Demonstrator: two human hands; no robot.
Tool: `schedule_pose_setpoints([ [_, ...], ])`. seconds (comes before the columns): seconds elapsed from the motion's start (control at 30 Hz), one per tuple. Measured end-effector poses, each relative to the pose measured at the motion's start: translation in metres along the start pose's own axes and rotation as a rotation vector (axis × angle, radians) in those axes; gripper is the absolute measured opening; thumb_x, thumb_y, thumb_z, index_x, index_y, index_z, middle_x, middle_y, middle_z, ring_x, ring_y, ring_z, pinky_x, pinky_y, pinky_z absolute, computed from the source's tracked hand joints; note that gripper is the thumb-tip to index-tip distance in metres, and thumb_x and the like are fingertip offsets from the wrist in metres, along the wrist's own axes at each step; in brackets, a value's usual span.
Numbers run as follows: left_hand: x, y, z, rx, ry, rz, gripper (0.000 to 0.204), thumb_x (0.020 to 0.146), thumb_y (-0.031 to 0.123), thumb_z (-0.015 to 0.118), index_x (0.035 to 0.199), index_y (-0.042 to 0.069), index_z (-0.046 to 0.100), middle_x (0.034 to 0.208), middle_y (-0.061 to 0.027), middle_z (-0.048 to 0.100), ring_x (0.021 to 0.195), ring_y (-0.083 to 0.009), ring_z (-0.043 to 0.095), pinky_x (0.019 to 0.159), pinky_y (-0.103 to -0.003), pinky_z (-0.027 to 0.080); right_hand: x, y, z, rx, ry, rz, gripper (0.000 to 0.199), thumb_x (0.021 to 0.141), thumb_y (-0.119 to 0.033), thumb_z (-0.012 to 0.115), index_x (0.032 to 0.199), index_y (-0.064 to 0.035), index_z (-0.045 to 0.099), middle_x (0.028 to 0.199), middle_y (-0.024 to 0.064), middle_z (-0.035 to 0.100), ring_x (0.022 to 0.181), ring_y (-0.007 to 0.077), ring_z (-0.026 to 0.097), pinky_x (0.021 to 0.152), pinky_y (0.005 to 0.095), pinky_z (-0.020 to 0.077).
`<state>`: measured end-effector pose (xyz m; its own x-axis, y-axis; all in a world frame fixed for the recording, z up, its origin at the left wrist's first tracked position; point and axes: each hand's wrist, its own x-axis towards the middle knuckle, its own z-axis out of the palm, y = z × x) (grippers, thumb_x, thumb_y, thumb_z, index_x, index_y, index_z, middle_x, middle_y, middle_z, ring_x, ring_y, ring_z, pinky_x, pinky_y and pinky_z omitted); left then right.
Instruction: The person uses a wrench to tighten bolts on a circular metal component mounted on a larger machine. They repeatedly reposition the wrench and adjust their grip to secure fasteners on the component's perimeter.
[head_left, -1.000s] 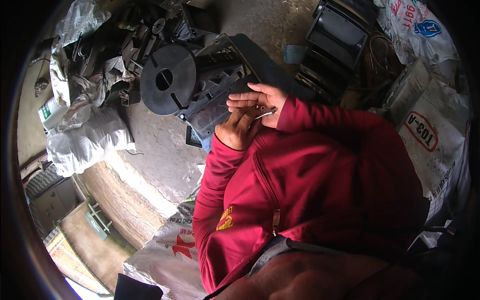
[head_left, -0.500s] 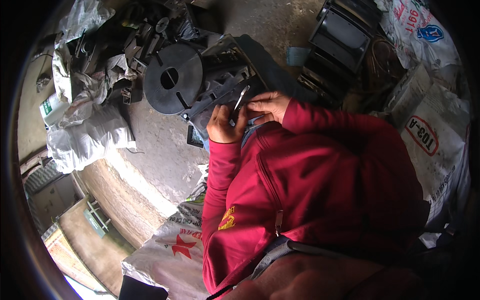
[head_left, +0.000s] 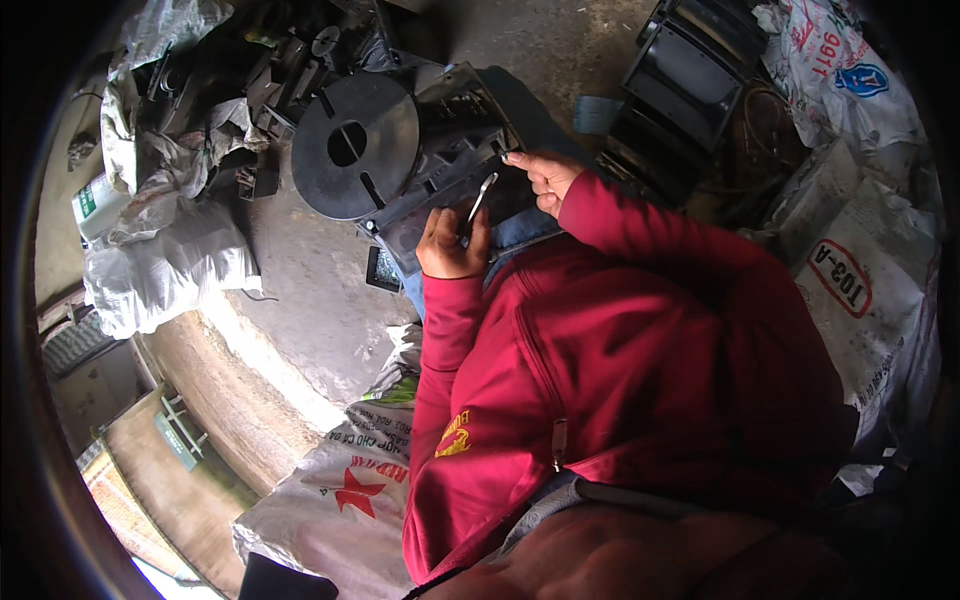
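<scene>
On the left, crumpled grey sacks [head_left: 165,255] lie on the concrete floor [head_left: 300,300], well apart from the work. Next comes the dark machine housing [head_left: 450,150], tilted against the person's lap, with a round black disc [head_left: 350,145] on its left end — slotted, with a hole in the middle.

The left hand [head_left: 450,245] sits at the housing's lower edge, its grip closed around a small metal wrench [head_left: 478,200] whose head points up toward the housing. The right hand [head_left: 540,175] rests on the housing's upper right edge, fingers pressed flat on it and closed on nothing.

The risks, as I judge them: the wrench is held low on a thin shank, so it could slip off its fastener and the knuckles would hit the housing's sharp ribs. The housing is only propped — if the right hand lets up, it could slide off the lap toward the floor. Stacked black casings [head_left: 690,70] and printed sacks [head_left: 860,280] crowd the right side, leaving little room to move.
</scene>
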<state>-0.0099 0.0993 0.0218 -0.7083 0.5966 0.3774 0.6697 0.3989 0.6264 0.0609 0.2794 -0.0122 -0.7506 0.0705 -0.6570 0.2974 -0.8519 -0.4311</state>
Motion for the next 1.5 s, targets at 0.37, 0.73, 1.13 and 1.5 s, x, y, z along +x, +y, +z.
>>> schedule_pose_setpoints([
  [0.37, -0.015, -0.01, 0.009, -0.087, 0.014, -0.049, 0.014, 0.075, 0.008, 0.073, 0.087, 0.006, 0.067, 0.07, -0.0074, 0.059, 0.056, -0.0197, 0.059, 0.053, -0.03, 0.046, 0.008, 0.008, 0.006, 0.188, -0.066, -0.022, 0.015, 0.09, -0.025, 0.063, 0.091, -0.0108, 0.058, 0.054, -0.0071, 0.036, 0.042, 0.0033, 0.028, 0.037, 0.0194, 0.0243],
  [0.73, -0.013, -0.009, 0.001, -0.101, 0.008, -0.048, 0.016, 0.076, 0.006, 0.073, 0.091, 0.003, 0.067, 0.077, -0.0085, 0.062, 0.061, -0.019, 0.061, 0.056, -0.029, 0.047, 0.005, 0.011, 0.01, 0.371, -0.093, -0.07, 0.028, 0.087, -0.033, 0.067, 0.09, -0.0073, 0.056, 0.051, -0.0068, 0.035, 0.041, 0.0029, 0.028, 0.037, 0.0182, 0.0221],
  [1.13, 0.029, 0.009, -0.013, 0.034, 0.181, 0.22, 0.023, 0.074, 0.0, 0.075, 0.093, 0.003, 0.063, 0.082, -0.0087, 0.067, 0.067, -0.0203, 0.066, 0.061, -0.029, 0.051, 0.005, 0.011, 0.008, 0.367, -0.09, -0.077, 0.029, 0.086, -0.033, 0.069, 0.091, -0.0081, 0.055, 0.052, -0.0066, 0.035, 0.042, 0.0029, 0.029, 0.037, 0.018, 0.0219],
  [1.5, 0.054, 0.011, 0.015, 0.115, 0.059, 0.28, 0.031, 0.073, 0.001, 0.073, 0.102, 0.01, 0.068, 0.085, -0.0095, 0.069, 0.07, -0.0237, 0.068, 0.06, -0.032, 0.052, 0.001, 0.01, 0.013, 0.375, -0.079, -0.116, 0.022, 0.089, -0.03, 0.065, 0.085, -0.0121, 0.053, 0.052, -0.0073, 0.036, 0.042, 0.0034, 0.027, 0.038, 0.0188, 0.0206],
])
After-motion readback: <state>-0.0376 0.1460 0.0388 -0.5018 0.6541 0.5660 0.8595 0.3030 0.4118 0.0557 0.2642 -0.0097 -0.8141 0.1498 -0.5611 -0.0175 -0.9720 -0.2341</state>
